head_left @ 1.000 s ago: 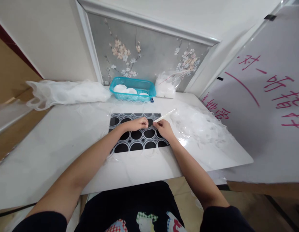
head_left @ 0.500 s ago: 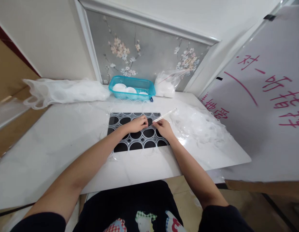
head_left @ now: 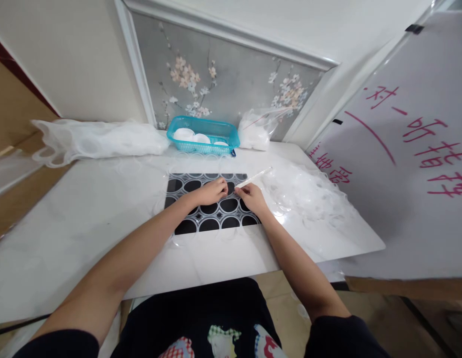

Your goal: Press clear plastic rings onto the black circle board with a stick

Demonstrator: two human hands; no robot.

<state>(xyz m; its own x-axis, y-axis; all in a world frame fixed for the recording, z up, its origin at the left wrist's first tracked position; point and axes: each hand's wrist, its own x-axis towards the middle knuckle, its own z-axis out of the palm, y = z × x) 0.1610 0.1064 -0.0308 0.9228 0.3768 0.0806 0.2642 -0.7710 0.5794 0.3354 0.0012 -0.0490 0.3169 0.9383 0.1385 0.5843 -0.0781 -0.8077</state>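
Observation:
A black mat (head_left: 185, 226) lies on the white table, covered by a clear sheet of joined rings with pale rims. Over its upper middle is my left hand (head_left: 215, 191), its fingers curled and pinched together; whatever they hold is too small to make out. Just to the right, my right hand (head_left: 252, 197) is closed on a thin white stick (head_left: 258, 175), which points up and to the right. The fingertips of both hands are close together above the rings, with a small gap between them.
At the back of the table stands a blue basket (head_left: 204, 130) with round white pieces. Beside it is a clear bag (head_left: 253, 131) with white contents. A white net-like bundle (head_left: 104, 139) lies at the back left, a heap of clear ring sheets (head_left: 309, 194) at the right. A whiteboard (head_left: 410, 209) leans there.
The whole view has shifted very slightly. Both hands keep their places over the rings, and the white stick is still in my right hand.

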